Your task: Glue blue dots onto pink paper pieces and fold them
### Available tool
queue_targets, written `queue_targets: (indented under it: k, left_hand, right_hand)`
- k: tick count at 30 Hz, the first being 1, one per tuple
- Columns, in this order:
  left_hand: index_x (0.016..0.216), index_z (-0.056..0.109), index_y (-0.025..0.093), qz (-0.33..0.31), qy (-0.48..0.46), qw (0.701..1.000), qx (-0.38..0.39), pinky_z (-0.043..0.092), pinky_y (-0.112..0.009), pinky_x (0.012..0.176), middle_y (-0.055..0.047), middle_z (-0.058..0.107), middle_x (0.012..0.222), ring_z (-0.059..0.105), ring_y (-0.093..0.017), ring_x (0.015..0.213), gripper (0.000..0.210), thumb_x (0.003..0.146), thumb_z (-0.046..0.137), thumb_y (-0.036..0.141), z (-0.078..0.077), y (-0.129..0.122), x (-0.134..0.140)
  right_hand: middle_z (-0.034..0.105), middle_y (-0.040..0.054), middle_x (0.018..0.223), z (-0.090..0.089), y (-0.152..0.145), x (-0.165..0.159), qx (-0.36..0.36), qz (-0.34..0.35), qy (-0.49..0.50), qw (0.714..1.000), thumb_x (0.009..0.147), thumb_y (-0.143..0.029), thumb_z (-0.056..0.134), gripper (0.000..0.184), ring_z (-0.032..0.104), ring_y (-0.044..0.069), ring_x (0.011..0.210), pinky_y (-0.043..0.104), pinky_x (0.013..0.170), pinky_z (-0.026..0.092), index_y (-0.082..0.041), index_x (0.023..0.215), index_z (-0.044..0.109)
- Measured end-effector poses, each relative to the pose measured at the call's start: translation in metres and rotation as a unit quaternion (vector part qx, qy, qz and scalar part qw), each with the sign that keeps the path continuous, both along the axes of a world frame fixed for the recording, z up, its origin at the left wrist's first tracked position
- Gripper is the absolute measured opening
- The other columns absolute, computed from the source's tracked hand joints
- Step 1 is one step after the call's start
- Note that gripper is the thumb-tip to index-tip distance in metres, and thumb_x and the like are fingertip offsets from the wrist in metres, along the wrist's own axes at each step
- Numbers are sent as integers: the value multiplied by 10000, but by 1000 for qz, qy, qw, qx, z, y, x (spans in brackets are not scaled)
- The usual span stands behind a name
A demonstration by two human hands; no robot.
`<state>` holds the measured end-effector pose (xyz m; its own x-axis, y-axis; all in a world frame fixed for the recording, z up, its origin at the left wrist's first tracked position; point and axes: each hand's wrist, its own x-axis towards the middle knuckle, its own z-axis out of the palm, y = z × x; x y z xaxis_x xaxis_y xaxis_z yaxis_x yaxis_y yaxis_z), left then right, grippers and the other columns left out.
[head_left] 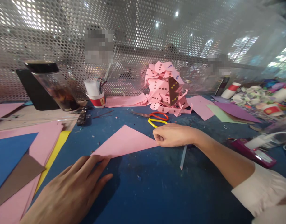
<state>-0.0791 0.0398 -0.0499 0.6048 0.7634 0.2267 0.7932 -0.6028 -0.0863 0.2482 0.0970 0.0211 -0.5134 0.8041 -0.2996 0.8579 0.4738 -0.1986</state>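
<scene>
A pink sheet of paper [125, 141], folded into a triangle, lies on the blue table in front of me. My left hand [75, 180] reaches in from the lower left, its fingers stretched out over the paper's left corner and its thumb held apart. At the opposite corner my right hand [172, 135] is closed, pinching the tip of the paper. Just behind the right hand are scissors [154, 116] with one red and one yellow handle loop.
A heap of folded pink paper pieces [161, 87] stands at the back beside stacked pink strips [126, 100]. Coloured sheets [10, 158] lie left. A paper cup [96, 99], a bottle [56, 87] and a box cutter [82, 117] sit back left; a magenta stapler-like device [255, 152] is right.
</scene>
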Motion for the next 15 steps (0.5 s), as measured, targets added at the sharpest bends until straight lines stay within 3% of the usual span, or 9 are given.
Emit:
queue_targets:
  k: [15]
  left_hand:
    - [1267,520,313,-7,-28,999,30,495,-435,763,-29,632,1078,629,-237,882,383,909,455,433,-6,2,-1]
  right_hand:
    - [653,-4,817,4,4,9,-23,-2,-43,999,778,-212,467,110,517,123,626,254,544,258,-221,767,577]
